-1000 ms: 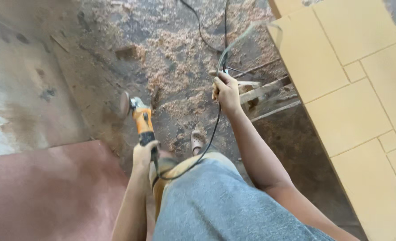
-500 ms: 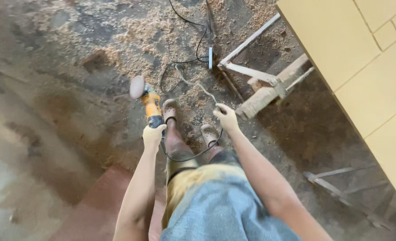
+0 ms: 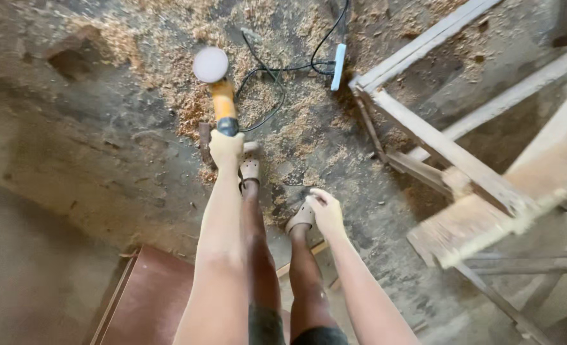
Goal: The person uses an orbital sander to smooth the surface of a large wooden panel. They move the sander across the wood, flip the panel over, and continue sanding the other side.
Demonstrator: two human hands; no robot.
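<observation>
Yellow angle grinder with round white disc, pointing away, cord trailing.

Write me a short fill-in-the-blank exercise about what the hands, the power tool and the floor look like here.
1. The left hand grips an orange angle grinder whose round disc is coloured ____.
2. The right hand holds ____.
3. The floor around the black cable is strewn with ____.
4. The wooden frame lies on the person's ____ side.

Missing words: white; nothing; sawdust; right

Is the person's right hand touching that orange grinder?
Apart. The head view shows the right hand empty by the knee, well clear of the orange grinder gripped by the left hand.
</observation>
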